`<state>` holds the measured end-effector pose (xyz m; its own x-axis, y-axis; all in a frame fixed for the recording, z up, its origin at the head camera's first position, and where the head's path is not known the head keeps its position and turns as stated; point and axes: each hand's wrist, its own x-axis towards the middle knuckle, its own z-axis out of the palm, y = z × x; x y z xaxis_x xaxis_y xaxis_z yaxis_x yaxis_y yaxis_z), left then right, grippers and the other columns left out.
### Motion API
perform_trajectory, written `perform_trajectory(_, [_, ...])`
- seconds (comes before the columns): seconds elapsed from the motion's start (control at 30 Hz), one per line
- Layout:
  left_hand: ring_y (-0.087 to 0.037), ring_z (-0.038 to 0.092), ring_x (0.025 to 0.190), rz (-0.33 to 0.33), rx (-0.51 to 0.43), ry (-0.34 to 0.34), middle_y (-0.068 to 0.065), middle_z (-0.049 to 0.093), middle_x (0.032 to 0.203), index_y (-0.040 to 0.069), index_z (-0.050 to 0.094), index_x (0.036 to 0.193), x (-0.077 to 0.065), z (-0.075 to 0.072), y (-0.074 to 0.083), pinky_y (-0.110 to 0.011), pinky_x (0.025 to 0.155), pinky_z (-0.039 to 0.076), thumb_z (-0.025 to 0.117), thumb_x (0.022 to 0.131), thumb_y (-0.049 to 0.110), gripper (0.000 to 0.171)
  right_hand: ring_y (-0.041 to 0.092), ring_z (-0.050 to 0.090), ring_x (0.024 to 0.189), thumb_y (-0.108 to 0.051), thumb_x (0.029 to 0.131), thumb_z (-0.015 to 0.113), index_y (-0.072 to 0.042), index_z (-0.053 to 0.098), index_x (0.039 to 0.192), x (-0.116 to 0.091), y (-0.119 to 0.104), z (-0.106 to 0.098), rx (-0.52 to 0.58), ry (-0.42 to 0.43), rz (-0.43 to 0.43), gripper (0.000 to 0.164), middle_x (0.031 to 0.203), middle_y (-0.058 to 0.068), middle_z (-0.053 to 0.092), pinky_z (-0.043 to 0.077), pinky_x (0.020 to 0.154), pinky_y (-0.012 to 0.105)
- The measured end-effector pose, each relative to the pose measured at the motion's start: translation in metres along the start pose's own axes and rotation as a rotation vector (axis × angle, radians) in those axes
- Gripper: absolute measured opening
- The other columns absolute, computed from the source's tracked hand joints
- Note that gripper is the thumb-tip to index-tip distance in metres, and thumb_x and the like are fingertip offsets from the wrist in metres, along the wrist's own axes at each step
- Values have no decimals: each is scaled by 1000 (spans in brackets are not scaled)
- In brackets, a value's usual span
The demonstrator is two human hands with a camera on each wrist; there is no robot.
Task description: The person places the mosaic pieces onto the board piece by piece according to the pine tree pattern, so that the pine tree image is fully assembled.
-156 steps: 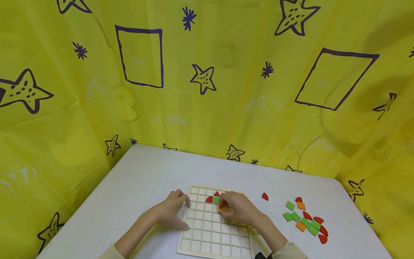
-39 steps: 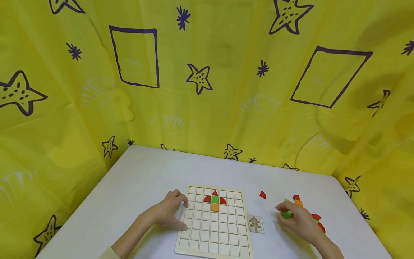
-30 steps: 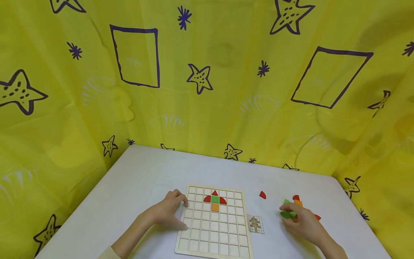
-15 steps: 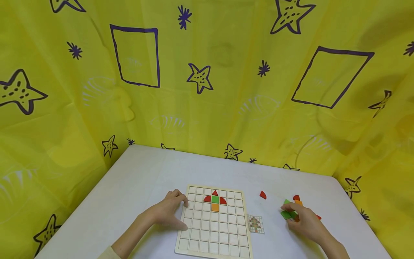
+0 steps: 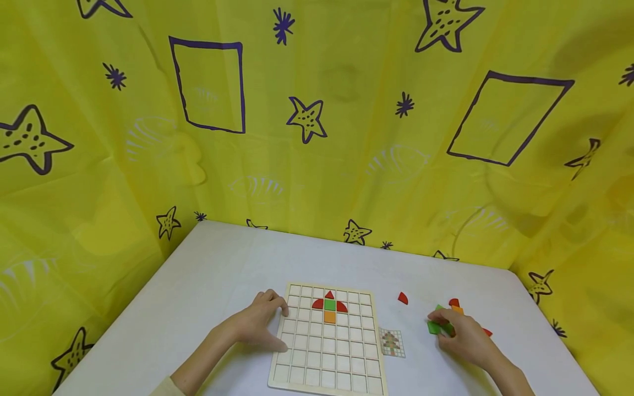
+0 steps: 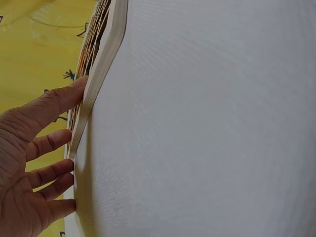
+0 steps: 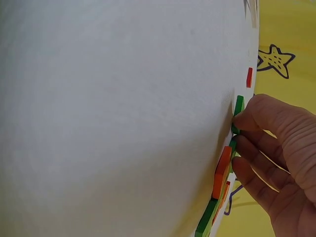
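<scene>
A wooden grid board (image 5: 274, 379) lies on the table, its top rows holding a red triangle (image 5: 329, 295), a green square (image 5: 329, 305), an orange square (image 5: 329, 317) and two red quarter-circles. Along the board's left edge rests my left hand (image 5: 257, 324), thumb and fingers spread; the left wrist view shows its fingertips against the wooden rim (image 6: 91, 96). Right of the board, my right hand (image 5: 465, 338) pinches a green square tile (image 5: 433, 328) between thumb and index finger at the loose pile. Another green tile (image 7: 239, 109) and an orange one (image 7: 222, 173) show by the fingers in the right wrist view.
A small pattern card (image 5: 392, 343) with a tree-like picture lies against the board's right side. One red quarter-circle (image 5: 403, 298) sits apart from the pile, and other loose tiles are partly hidden under my right hand. Yellow patterned curtain (image 5: 317, 165) surrounds the white table (image 5: 238, 253).
The orange square and right red quarter-circle now show in the grid. My right hand has gone from the board to the pile, and lately a green tile slid slightly left. The left hand stays put.
</scene>
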<state>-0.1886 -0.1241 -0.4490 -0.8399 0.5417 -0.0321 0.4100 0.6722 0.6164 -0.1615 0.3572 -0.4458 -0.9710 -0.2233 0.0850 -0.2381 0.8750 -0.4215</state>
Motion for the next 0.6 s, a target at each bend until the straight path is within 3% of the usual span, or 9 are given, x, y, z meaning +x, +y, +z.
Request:
perform_trajectory(0.2, [-23, 42, 114, 5, -5, 0, 1, 48, 118, 17, 59, 107, -2, -1, 1, -48, 93, 48, 93, 67, 33, 55, 9, 56, 86, -4, 74, 83, -7, 70, 111, 2, -2, 1, 30, -40, 29, 39, 102, -4, 69, 53, 80, 26])
perform_trajectory(0.6, [-22, 41, 113, -5, 1, 6, 2, 48, 119, 17, 59, 107, -1, -1, 0, -47, 93, 48, 92, 67, 34, 55, 6, 51, 81, -7, 74, 82, -9, 69, 105, 5, -10, 8, 64, -50, -24, 34, 90, -6, 61, 51, 73, 22])
